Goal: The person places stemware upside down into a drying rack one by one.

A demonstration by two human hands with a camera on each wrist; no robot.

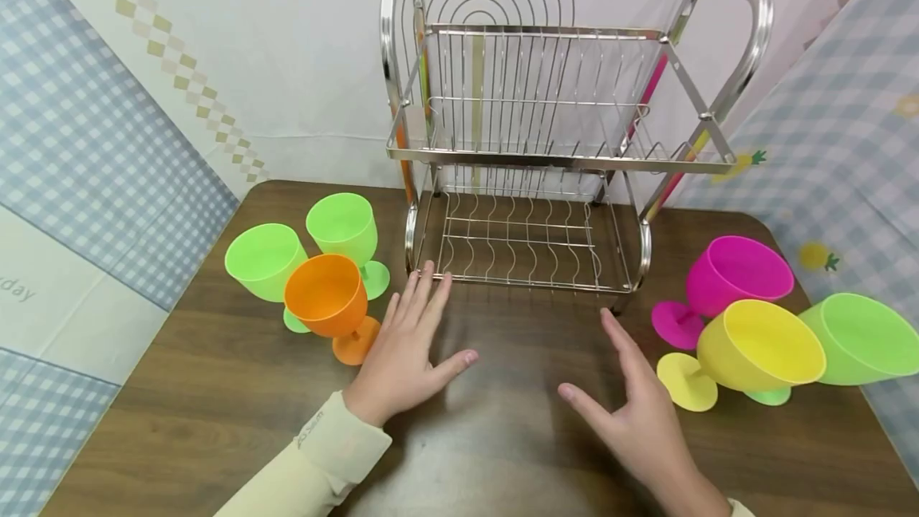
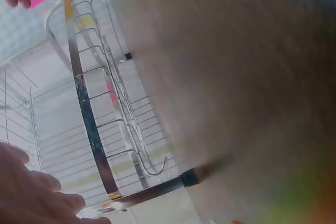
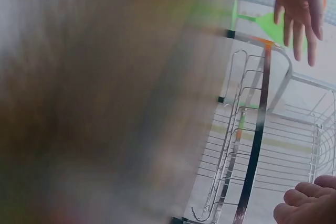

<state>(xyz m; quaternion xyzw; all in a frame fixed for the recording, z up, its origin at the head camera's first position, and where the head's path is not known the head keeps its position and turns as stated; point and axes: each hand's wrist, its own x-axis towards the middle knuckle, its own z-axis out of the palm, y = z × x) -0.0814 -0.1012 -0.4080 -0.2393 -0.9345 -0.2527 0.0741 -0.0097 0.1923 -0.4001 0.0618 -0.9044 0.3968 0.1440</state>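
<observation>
My left hand [image 1: 405, 353] is spread above the table, fingers straight toward the front of a two-tier metal dish rack [image 1: 567, 159]. Just left of it stands an orange goblet [image 1: 326, 297], with two green goblets, one nearer the edge [image 1: 264, 262] and one nearer the rack [image 1: 343, 228], behind. On the other side my right hand [image 1: 639, 413] is held with thumb and fingers apart, holding nothing. A yellow goblet [image 1: 761, 345] is nearest to it; a magenta goblet [image 1: 739, 276] and a light green goblet [image 1: 865, 341] stand beside that. In the right wrist view, the left hand [image 3: 300, 11] hangs with fingers extended.
Both rack tiers, the upper wire shelf [image 1: 538, 106] and lower wire shelf [image 1: 520, 238], show only bare wires. The brown wooden table [image 1: 488, 453] lies under everything. A pale wall cloth [image 1: 309, 62] rises behind, with blue checked cloth [image 1: 93, 102] at the sides.
</observation>
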